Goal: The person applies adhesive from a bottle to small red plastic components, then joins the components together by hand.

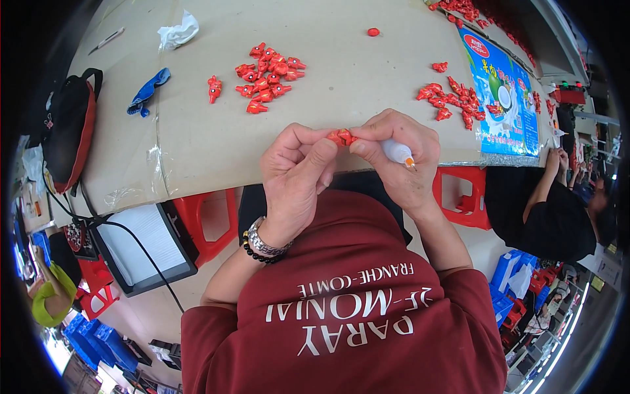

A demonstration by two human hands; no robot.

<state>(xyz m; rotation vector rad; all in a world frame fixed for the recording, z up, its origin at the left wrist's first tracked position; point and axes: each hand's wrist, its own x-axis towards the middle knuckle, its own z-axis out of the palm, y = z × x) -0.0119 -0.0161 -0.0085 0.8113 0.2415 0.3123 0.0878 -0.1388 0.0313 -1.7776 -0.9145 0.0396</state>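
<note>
At the table's near edge, my left hand (296,165) pinches a small red plastic toy part (342,137) between thumb and fingertips. From the other side my right hand (405,157) grips the same part with thumb and forefinger. A small white squeeze bottle (398,152) with an orange tip is tucked in my right palm, its tip pointing down toward me. Beyond my hands lies a pile of red toy parts with black-and-white eye marks (268,73). One similar part (214,89) rests left of that pile. More red parts (453,98) lie to the right.
On the table (341,85) are a crumpled white tissue (178,31), a blue cloth piece (148,92), a pen-like tool (106,41) and a lone red piece (373,31). A blue printed sheet (502,98) lies right. A black-and-red bag (73,131) sits left; another person's arm (548,174) is at right.
</note>
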